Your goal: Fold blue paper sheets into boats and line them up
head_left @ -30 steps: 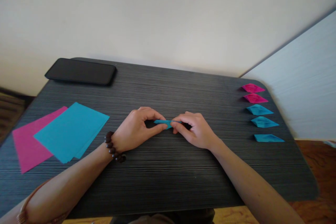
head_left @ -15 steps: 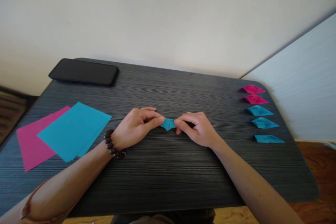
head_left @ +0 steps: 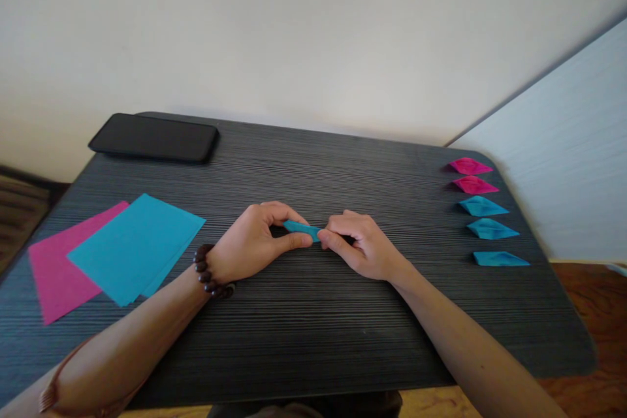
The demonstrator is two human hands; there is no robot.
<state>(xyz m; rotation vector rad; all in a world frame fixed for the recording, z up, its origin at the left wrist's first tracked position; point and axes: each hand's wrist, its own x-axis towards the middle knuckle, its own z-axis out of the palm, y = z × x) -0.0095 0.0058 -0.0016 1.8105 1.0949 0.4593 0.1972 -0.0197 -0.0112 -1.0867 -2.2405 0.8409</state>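
Note:
A small folded piece of blue paper (head_left: 300, 228) is pinched between both hands over the middle of the table. My left hand (head_left: 257, 240) grips its left part, thumb along the near side and fingers behind. With thumb and curled fingers, my right hand (head_left: 360, 243) pinches the right end. The fingers cover much of the paper, so its full shape is hidden. A dark beaded bracelet (head_left: 202, 264) circles my left wrist.
Blue sheets (head_left: 134, 248) overlap a pink sheet (head_left: 59, 261) at the left. A black phone-like slab (head_left: 154, 137) lies at the back left. Along the right edge stand pink folded papers (head_left: 471, 166) and blue folded papers (head_left: 492, 228) in a column. A wall runs behind the table (head_left: 313, 339).
The blue paper has turned: a long narrow side now shows instead of a downward-pointing triangle. My left thumb lies further along it, and my right fingertips have shifted slightly left.

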